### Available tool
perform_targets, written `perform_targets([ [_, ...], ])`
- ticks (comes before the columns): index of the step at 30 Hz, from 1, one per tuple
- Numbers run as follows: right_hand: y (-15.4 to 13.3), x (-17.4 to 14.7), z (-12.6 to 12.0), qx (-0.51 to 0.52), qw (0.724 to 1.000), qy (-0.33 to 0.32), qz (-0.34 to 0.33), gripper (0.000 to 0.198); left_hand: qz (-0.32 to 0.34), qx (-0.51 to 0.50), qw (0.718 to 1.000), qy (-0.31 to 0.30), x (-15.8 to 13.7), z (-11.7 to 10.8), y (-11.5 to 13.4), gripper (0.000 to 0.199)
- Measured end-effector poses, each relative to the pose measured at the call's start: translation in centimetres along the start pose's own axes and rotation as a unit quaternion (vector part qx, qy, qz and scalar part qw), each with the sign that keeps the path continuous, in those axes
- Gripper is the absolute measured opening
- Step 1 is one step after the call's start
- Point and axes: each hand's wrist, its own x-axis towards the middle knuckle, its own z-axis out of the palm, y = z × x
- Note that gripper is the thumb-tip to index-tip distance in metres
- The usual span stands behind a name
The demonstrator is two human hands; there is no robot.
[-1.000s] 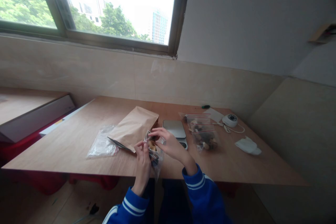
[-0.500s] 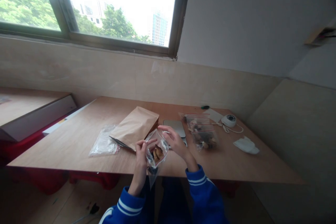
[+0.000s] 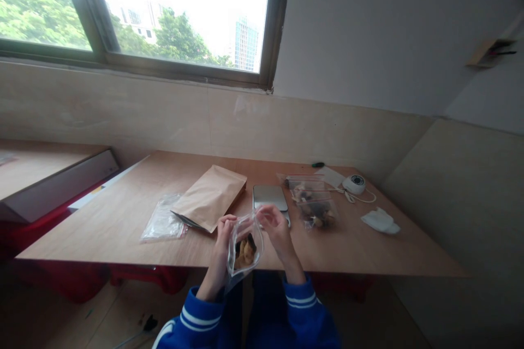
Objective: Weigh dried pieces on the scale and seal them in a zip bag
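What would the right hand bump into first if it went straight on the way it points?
Past the clear bag at its fingertips, the right hand would probably meet the silver-topped scale, just ahead in that line. The hand's height is hard to judge, so it might pass above.

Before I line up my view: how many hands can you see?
2: the left hand holds the open clear bag by its left side; the right hand is at its upper right rim. Some fingertips are hidden.

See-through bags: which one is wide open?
The bag between the left hand and right hand: its mouth gapes, while the other bags lie on the table.
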Motion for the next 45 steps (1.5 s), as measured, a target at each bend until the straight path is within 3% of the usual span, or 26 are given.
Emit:
perform_targets([
  [5,0.3,-0.9,0.3,0.018,0.995,0.096,-0.027,0.023,-0.004,0.025,0.999,-0.022,-0.7,-1.0,0.1,0.043],
  [11,1.8,-1.7,-0.2,0.035,0.975,0.22,-0.021,0.028,0.037,0.15,0.979,-0.131,-1.6,-2.6,0.3,0.041],
  [15,2.6,-2.0,-0.7,0.056,0.963,0.265,-0.012,0.032,0.057,0.232,0.962,-0.134,-1.5,-3.3,0.4,0.041],
  [21,2.7,-2.6,-1.2,0.06,0.956,0.286,-0.01,0.034,0.135,0.34,0.929,-0.055,-0.7,-3.8,-0.2,0.023],
  [28,3.1,-4.3,-0.4,0.013,0.964,0.264,0.007,0.033,0.181,0.3,0.929,0.116,-1.2,-1.8,-0.3,0.025],
  [33,3.4,-4.9,0.8,-0.007,0.968,0.25,0.02,0.035,0.185,0.286,0.926,0.161,-0.5,-1.4,0.4,0.03],
  [37,3.9,-5.2,1.1,0.033,0.972,0.226,0.057,0.036,0.186,0.344,0.917,0.083,0.5,-1.7,2.3,0.028],
  [42,4.6,-5.2,1.1,0.112,0.966,0.208,0.102,0.039,0.225,0.486,0.842,-0.068,0.5,0.4,5.1,0.018],
  [45,4.7,-5.1,1.1,0.141,0.965,0.195,0.101,0.043,0.258,0.497,0.824,-0.082,-0.2,2.0,5.8,0.014],
])
